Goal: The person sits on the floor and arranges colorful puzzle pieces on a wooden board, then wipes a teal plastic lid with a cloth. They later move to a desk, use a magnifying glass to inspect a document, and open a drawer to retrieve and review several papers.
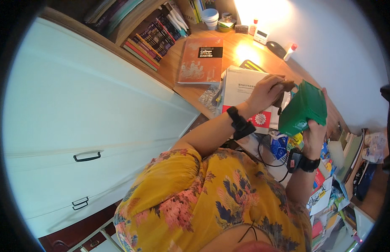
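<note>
My right hand (315,134) grips a green plastic container (303,108), holding it tilted above the cluttered desk. Just to its left, my left hand (265,89) pinches a small brown object (287,85) between thumb and fingers; its exact kind cannot be made out. Beneath my left forearm lies a white and red book (242,78), partly covered by the arm. An orange book (201,61) rests farther back on the wooden desk (169,74). Each wrist wears a black strap with a device, and a black cable runs near the right one.
Blue and yellow packets (279,146) lie below the green container. A pile of papers and books (324,192) spreads along the right. At the back stand a white cup (210,17), a small white clock (261,37) and a red-capped tube (290,52). A white cabinet (88,104) fills the left.
</note>
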The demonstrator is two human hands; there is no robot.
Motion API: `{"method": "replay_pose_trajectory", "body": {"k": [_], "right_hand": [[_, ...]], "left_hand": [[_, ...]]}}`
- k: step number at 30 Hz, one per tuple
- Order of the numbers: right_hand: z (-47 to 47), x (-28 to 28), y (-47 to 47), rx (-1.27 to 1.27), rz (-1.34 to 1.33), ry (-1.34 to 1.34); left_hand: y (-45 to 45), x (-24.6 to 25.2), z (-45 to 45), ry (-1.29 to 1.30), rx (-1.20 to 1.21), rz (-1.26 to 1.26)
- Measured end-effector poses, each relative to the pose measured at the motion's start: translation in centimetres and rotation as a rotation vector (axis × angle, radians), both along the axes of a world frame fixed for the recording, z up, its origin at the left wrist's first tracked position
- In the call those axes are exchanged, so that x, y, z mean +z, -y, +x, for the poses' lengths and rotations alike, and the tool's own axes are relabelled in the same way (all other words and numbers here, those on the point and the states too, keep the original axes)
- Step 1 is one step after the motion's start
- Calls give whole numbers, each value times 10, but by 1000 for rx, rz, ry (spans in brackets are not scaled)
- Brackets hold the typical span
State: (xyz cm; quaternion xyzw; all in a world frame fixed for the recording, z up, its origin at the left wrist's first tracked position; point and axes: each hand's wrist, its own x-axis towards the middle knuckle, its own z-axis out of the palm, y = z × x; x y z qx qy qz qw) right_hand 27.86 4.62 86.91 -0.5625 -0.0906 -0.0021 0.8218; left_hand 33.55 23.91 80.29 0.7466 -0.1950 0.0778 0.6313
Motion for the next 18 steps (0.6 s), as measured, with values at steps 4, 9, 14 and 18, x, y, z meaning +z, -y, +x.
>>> {"method": "replay_pose_trajectory", "body": {"k": [4,9,14,18], "right_hand": [[44,-5,-39,79,-63,46],[95,-30,-123,421,-166,39],[116,-73,-254,507,-220,92],[116,-114,-334,375,-438,216]], "left_hand": [[-37,-6,14,-213,-134,37],[-114,-10,-15,-232,-106,-90],[-182,-36,-12,-268,405,-287],[-235,-60,-19,-280,606,-563]]}}
